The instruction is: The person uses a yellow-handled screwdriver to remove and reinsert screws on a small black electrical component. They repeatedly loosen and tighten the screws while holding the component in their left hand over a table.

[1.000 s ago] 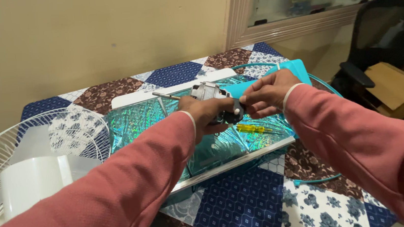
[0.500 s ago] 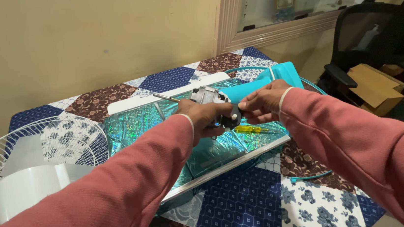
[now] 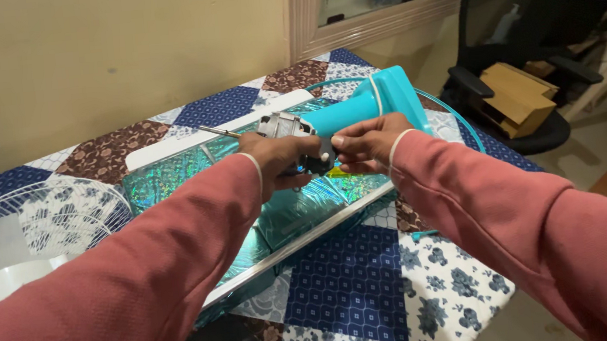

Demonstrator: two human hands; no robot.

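My left hand [image 3: 276,158] wraps over the dark part under the fan motor [image 3: 281,127], so I cannot tell its shape or how much of it I grip. My right hand [image 3: 364,142] covers the other end, and its fingers [image 3: 342,144] hide where they meet the piece. A yellow thing [image 3: 339,173] just below my hands is mostly covered; its kind is unclear. The white wire fan guard [image 3: 34,219] runs off the left edge. My sleeves hide much of the shiny teal sheet [image 3: 307,207] and the counter [image 3: 351,284]. The office chair [image 3: 529,45] is cut off at the top edge.
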